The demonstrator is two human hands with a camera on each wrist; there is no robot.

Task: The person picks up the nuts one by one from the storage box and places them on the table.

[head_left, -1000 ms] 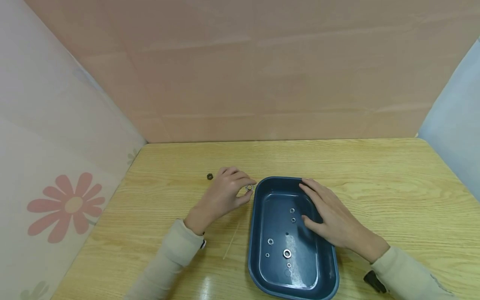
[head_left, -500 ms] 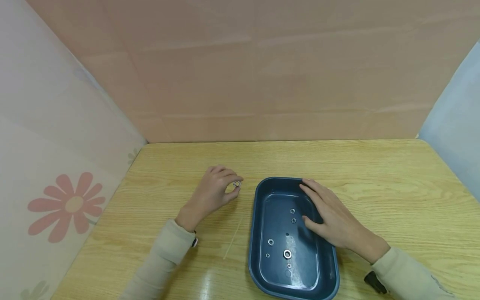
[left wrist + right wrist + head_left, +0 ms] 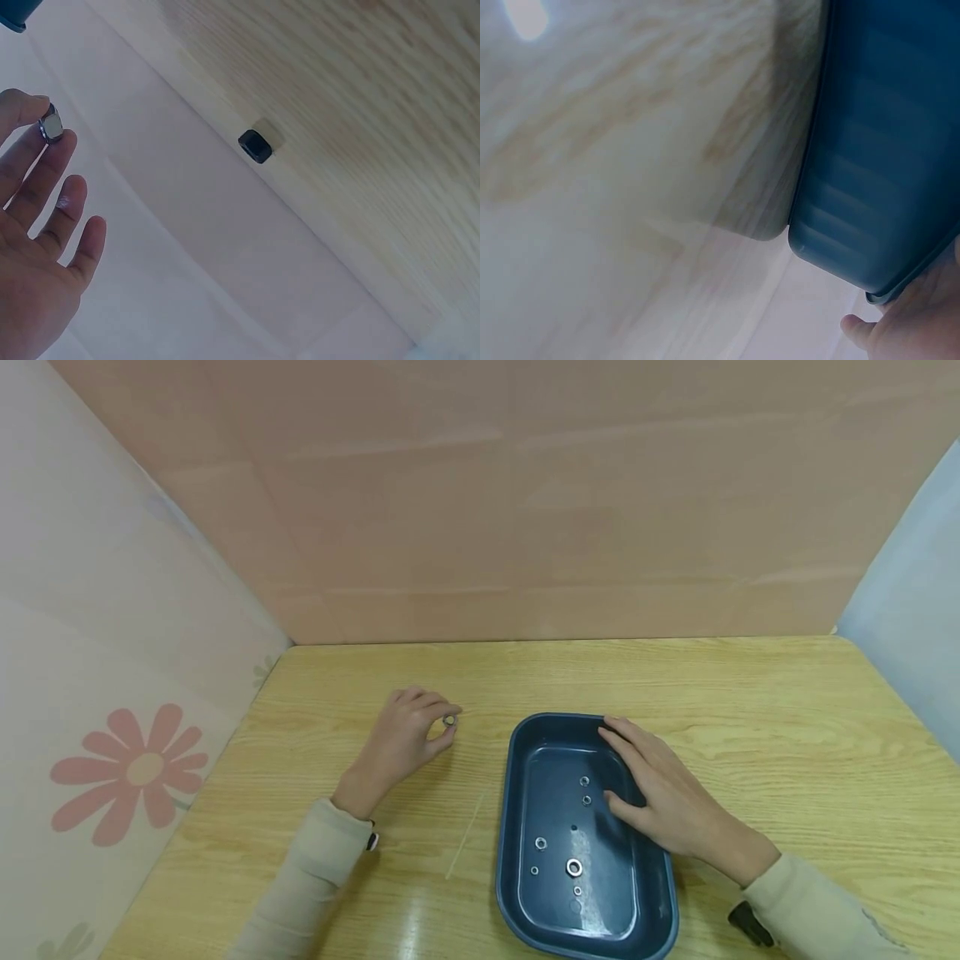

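A person works at a wooden table with two bare hands, set well apart. The left hand pinches a silvery hex nut between thumb and fingertips; the nut lies toward 10 o'clock from the middle of a blue plastic tray. Over the last second this hand has drawn away from the tray's edge, taking the nut with it. That suggests the nut is being carried out rather than added, though it is not yet released. The right hand rests at the tray's 1 to 2 o'clock rim, fingers spread, apparently steadying it. Six silvery nuts inside look unmoved. In the left wrist view, a black nut lies on the table, toward 3 o'clock from the pinched one.
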